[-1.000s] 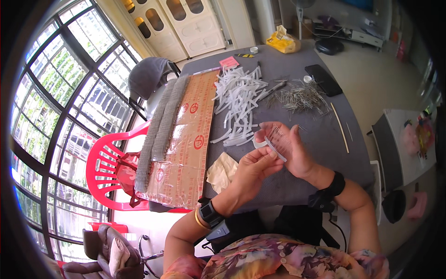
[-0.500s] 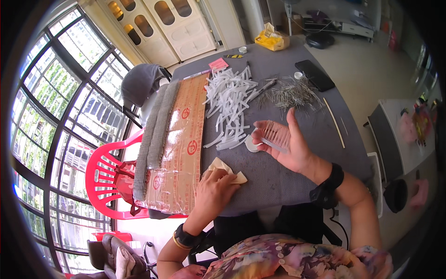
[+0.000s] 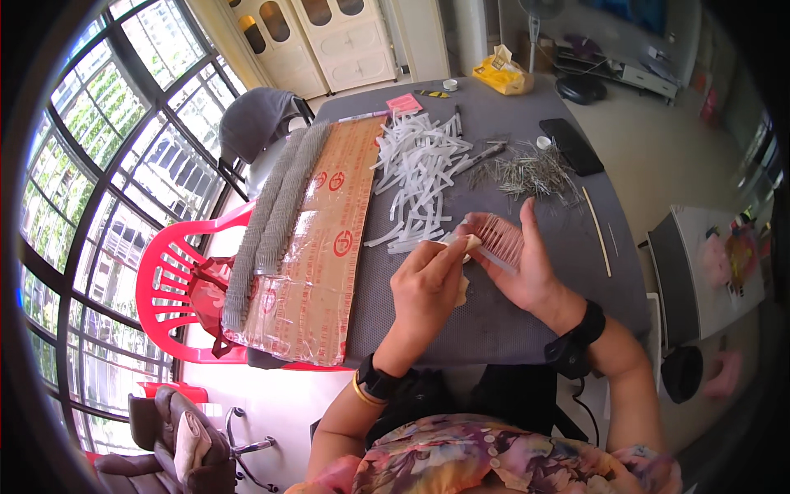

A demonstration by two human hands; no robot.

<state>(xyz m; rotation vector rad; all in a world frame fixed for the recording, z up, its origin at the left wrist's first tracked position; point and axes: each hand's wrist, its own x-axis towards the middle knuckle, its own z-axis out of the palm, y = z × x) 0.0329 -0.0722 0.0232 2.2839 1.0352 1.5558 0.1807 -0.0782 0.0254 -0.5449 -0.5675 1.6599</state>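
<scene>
My right hand (image 3: 527, 276) holds a clear plastic strip studded with a row of thin metal pins (image 3: 496, 239), tilted over the grey table (image 3: 494, 329). My left hand (image 3: 424, 284) pinches a small piece of beige tape (image 3: 471, 244) against the strip's near end. A scrap of beige paper (image 3: 462, 288) lies on the table under my hands. Just beyond them sits a heap of white plastic strips (image 3: 420, 177).
A pile of loose metal pins (image 3: 531, 173) lies at the right, near a black phone (image 3: 571, 146) and a thin wooden stick (image 3: 597, 230). A long cardboard sheet (image 3: 317, 239) with grey pinned strips (image 3: 267, 222) covers the table's left. A red plastic chair (image 3: 169, 284) stands beside it.
My left hand has come up from the beige paper on the table and now presses a piece of tape onto the pinned strip. My right hand kept hold of the strip.
</scene>
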